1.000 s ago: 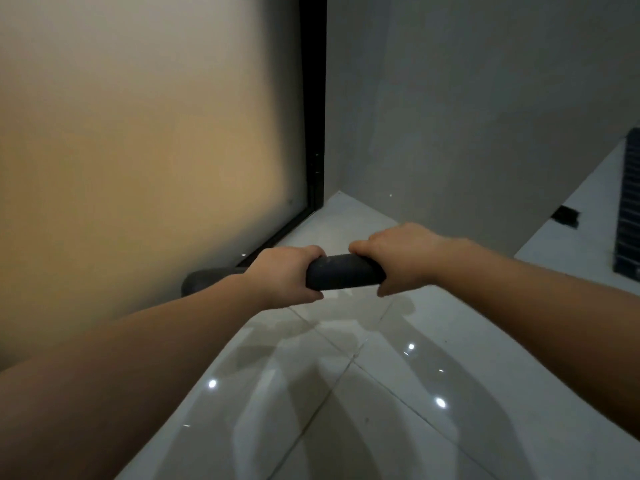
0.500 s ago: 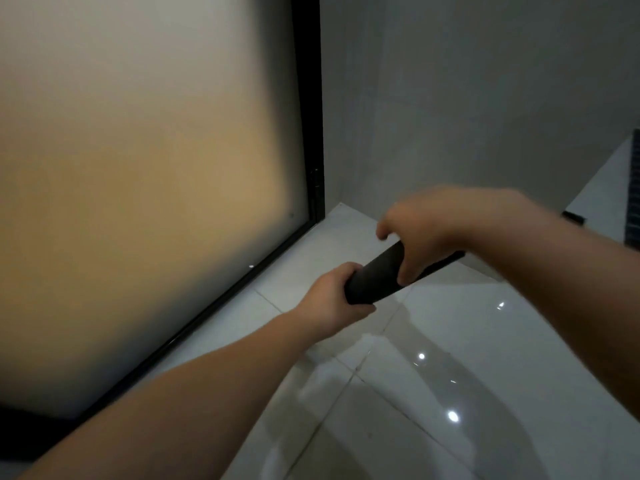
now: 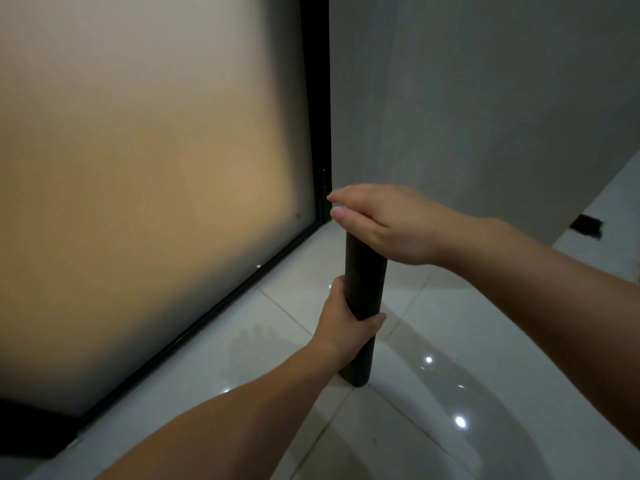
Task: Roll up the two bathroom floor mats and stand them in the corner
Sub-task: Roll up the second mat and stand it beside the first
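Glossy white floor tiles (image 3: 450,427) held a dark rolled mat (image 3: 363,289) upright, near the far corner. Left hand (image 3: 349,327) fingers wrapped it; right hand (image 3: 384,223) lay flat on top, fingers together. Released here, it could slide, topple or unroll.

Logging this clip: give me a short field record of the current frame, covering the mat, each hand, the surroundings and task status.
mat: dark rolled mat, upright, lower end on the white tiled floor
left hand: left hand wrapped around the roll's middle
right hand: right hand laid flat, fingers open, on the roll's top end
surroundings: frosted glass door with a black frame on the left, grey wall behind
position: roll stands short of the corner, not against the wall
second mat: not identifiable
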Demonstrator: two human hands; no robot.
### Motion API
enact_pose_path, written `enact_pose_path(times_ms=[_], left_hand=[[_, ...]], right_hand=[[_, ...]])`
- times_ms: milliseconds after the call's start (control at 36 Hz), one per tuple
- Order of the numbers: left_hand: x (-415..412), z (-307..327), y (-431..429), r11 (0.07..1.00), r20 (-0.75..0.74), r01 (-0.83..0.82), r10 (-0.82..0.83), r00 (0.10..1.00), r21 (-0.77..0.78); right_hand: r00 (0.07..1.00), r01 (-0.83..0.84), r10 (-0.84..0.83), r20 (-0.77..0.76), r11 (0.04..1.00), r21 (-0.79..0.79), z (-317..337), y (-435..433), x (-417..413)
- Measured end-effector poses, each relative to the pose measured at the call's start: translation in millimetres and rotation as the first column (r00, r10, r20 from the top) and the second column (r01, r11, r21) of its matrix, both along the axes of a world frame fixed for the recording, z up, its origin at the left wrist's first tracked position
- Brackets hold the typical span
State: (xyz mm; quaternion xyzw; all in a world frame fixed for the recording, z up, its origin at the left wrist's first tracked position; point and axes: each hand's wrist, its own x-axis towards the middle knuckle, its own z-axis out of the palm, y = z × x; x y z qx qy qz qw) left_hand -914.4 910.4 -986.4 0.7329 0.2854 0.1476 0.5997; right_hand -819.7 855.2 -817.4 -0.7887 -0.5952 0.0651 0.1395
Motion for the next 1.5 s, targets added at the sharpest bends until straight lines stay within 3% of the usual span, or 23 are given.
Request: enact_pose_path(times_ms=[222,445,556,695,834,973,1084,1195,1390,1501], left_hand=[[-2.1,8.8,7.2,1.000,0.061,-0.018,0.018,0.998,-0.001],[-4.6,14.6,20.4,0.998,0.090,-0.028,0.023,0.996,0.061],[0.7,21.0,22.6,0.996,0.111,-0.019,0.010,0.994,0.084],[-1.7,18.3,19.7,0.999,0.081,0.027,-0.029,0.996,0.026],[6.4,26.5,21.2,1.000,0.165,-0.001,0.004,0.986,-0.019],[4.8,21.8,19.9,0.999,0.166,0.003,0.005,0.986,-0.046],[11.0,21.4,21.2,0.998,0.170,0.000,0.011,0.985,-0.063],[9.5,19.2,17.9,0.998,0.127,0.032,-0.024,0.992,-0.057],[2.1,32.2,38.5,0.989,0.018,0.128,-0.130,0.991,0.078],[-26.1,43.6,66.4,0.936,-0.148,0.318,-0.296,0.944,0.152]], right_hand=[[0.999,-0.021,0.027,0.039,0.988,-0.150,5.1,2.2,-4.4],[0.997,-0.052,0.061,0.040,0.981,-0.189,-3.0,7.1,-2.0],[1.000,-0.018,0.018,0.000,0.992,-0.122,10.1,9.4,5.1],[0.997,0.017,-0.009,0.075,0.994,-0.109,-5.8,12.0,-8.0],[0.991,0.017,-0.020,0.134,1.000,0.023,3.0,13.3,-8.9],[0.975,-0.043,0.064,0.211,0.994,-0.101,-8.7,18.7,-12.1],[0.977,-0.001,-0.001,0.213,1.000,0.005,-1.3,19.8,-5.0],[0.980,0.024,0.009,0.200,0.986,-0.162,-10.6,20.5,-4.8],[0.985,-0.042,0.079,0.154,0.973,-0.227,9.0,22.8,3.4],[0.996,-0.065,0.031,-0.088,0.903,-0.425,21.4,34.3,-0.8]])
